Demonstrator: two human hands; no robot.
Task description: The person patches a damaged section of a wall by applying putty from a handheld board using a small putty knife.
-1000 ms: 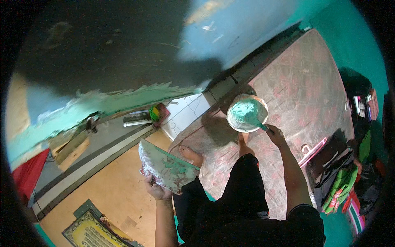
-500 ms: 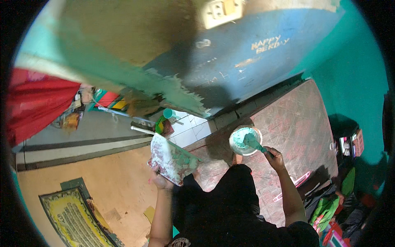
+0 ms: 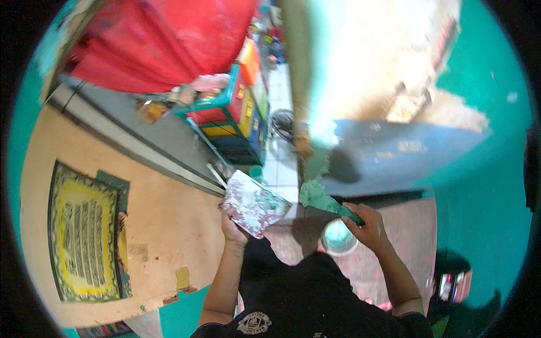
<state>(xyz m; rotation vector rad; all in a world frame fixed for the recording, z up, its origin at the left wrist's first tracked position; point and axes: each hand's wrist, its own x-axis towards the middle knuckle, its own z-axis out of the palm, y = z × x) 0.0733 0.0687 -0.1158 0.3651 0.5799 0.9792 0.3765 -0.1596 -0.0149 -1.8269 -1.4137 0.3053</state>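
Note:
My left hand (image 3: 234, 231) is closed on the edge of a flat board (image 3: 248, 205) smeared with white and green paste. In my right hand (image 3: 369, 228) is a putty knife (image 3: 352, 214), gripped by its dark handle. A lump of pale green paste (image 3: 315, 197) covers its blade, which is raised between the board and the patched wall edge. Below my right hand stands a round white tub (image 3: 340, 253) with green paste inside.
Ahead is a partly scraped wall (image 3: 406, 149) in blue, beige and green, with a socket (image 3: 403, 107). Left of it a doorway shows a colourful drawer unit (image 3: 231, 112), a fan (image 3: 282, 122) and a red curtain (image 3: 169, 45). A framed yellow picture (image 3: 87, 236) hangs on the left.
My right hand has lifted the putty knife out of the tub, with paste on its blade. The view has swung left, showing more of the doorway. My left hand still holds the board.

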